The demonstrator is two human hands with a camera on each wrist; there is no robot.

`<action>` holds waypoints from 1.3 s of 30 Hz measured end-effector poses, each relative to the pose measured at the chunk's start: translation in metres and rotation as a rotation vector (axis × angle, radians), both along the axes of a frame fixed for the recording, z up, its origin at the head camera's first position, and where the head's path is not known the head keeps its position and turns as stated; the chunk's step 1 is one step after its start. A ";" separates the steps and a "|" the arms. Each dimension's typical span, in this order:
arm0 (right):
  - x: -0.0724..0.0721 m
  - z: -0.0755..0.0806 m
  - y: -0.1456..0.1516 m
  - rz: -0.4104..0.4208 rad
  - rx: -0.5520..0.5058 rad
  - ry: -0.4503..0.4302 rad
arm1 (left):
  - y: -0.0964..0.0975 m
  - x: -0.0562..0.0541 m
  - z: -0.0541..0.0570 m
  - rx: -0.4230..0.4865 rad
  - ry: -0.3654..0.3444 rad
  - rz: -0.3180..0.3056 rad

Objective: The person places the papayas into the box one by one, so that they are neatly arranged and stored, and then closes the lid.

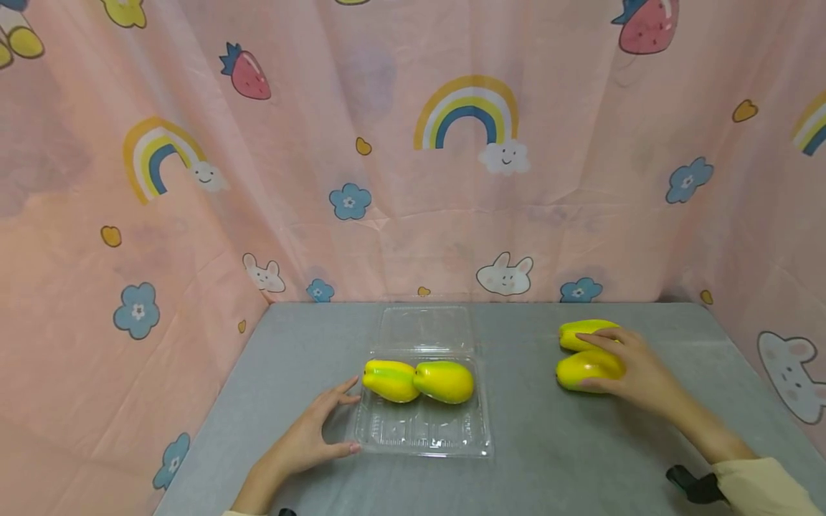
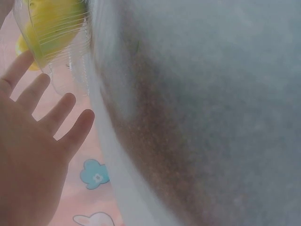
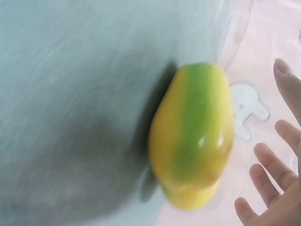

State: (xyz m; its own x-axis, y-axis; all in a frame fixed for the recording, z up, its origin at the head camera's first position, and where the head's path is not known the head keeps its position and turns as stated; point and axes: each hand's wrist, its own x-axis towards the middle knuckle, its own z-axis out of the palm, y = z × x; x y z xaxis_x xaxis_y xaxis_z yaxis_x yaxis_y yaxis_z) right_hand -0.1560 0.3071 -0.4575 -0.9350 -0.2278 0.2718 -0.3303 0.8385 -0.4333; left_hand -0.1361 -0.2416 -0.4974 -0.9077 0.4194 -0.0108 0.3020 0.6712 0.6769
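Two yellow-green papayas, a left one (image 1: 390, 380) and a right one (image 1: 444, 382), lie side by side in an opened clear plastic clamshell box (image 1: 422, 433). At the box's left edge is my left hand (image 1: 310, 433), its fingers spread and fingertips right at the rim. My right hand (image 1: 635, 369) reaches over a nearer loose papaya (image 1: 587, 370), thumb on its near side and fingers stretched across toward the far side. Behind it lies another loose papaya (image 1: 584, 333), partly covered by those fingers. The right wrist view shows the fingers spread beside the striped papaya (image 3: 193, 132).
The box's clear lid (image 1: 426, 328) is folded back toward the rear of the grey table (image 1: 523, 430). A pink patterned curtain (image 1: 400, 244) hangs behind the table and along both sides. A black strap (image 1: 693, 485) sits by the right sleeve.
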 end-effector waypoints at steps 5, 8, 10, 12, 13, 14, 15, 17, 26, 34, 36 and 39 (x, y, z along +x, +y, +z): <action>0.002 -0.006 0.018 -0.021 0.020 0.000 | 0.000 0.001 0.000 -0.002 0.001 -0.004; 0.001 -0.011 0.027 -0.018 0.009 0.016 | 0.000 0.001 0.000 -0.003 -0.001 -0.004; 0.001 -0.014 0.031 -0.014 -0.002 0.026 | 0.000 0.001 -0.001 -0.003 0.001 -0.002; 0.001 -0.017 0.034 -0.008 -0.010 0.028 | 0.000 0.001 -0.001 -0.002 -0.002 0.002; 0.001 -0.018 0.035 -0.009 -0.011 0.026 | 0.000 0.001 -0.001 -0.001 0.001 0.002; 0.001 -0.019 0.036 -0.012 -0.011 0.019 | 0.000 0.001 -0.001 0.000 0.001 0.002; 0.001 -0.020 0.036 -0.015 -0.008 0.011 | 0.000 0.001 -0.001 0.001 0.003 0.001; 0.000 -0.021 0.037 -0.022 0.000 -0.001 | 0.000 0.001 -0.001 0.003 0.003 -0.003; 0.000 -0.028 0.039 -0.026 0.014 0.002 | 0.000 0.001 -0.002 0.002 -0.004 -0.007; 0.000 -0.032 0.037 -0.033 0.033 -0.021 | 0.000 0.001 0.000 0.000 -0.011 0.005; 0.000 -0.033 0.037 -0.029 0.038 -0.013 | 0.000 0.001 0.000 0.005 -0.012 0.001; 0.001 -0.036 0.037 -0.030 0.046 0.014 | 0.001 0.002 0.001 0.008 -0.011 0.000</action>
State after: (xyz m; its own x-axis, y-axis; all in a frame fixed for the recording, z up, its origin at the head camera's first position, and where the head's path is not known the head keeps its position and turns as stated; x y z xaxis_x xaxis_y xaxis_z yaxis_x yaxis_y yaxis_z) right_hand -0.1554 0.3444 -0.4934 -0.9378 -0.2119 0.2751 -0.3102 0.8673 -0.3894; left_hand -0.1344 -0.2410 -0.4966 -0.9077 0.4192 -0.0171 0.2945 0.6658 0.6856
